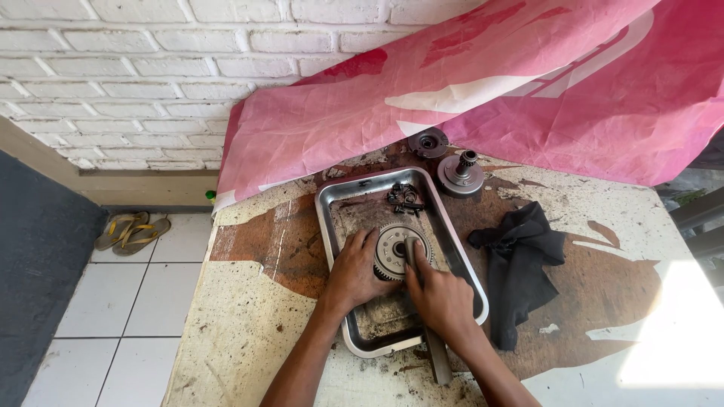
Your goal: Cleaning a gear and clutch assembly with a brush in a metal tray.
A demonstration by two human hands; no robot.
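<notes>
A round, toothed grey metal gear assembly [398,250] lies in a steel tray [329,218]. The left hand [354,275] grips it from 8 o'clock; the right hand [440,298], at 5 o'clock, clasps a flat metal bar [435,354] pressed onto it.

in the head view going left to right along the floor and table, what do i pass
sandals → left hand → round toothed gear part → right hand → black rag
</notes>
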